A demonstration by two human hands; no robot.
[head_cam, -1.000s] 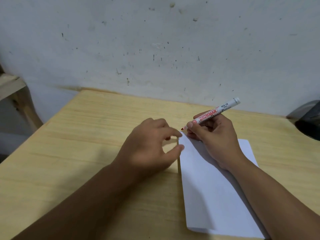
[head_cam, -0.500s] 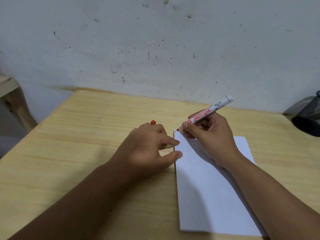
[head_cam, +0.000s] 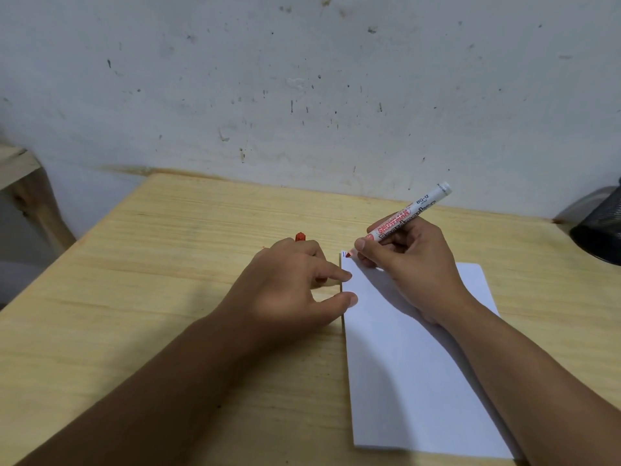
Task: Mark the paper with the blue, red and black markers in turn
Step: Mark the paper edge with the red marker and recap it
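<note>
Paper (head_cam: 413, 371) lay flat toward worktop's (head_cam: 168, 297) near right edge; thin, light, likely to slide unless pinned. Red marker (head_cam: 400, 223) tip touched paper's far left corner beside small blue mark. Right hand (head_cam: 413, 264), grip closed around barrel low near tip. Left hand (head_cam: 295, 284) pinned paper's left edge, red cap (head_cam: 300, 237) held in curled fingers.

head cam: worn, wide-angle | faces forward and down | near over pale wooden counter (head_cam: 168, 264) | speckled white wall (head_cam: 302, 79) fills top | single view, nothing shared
</note>
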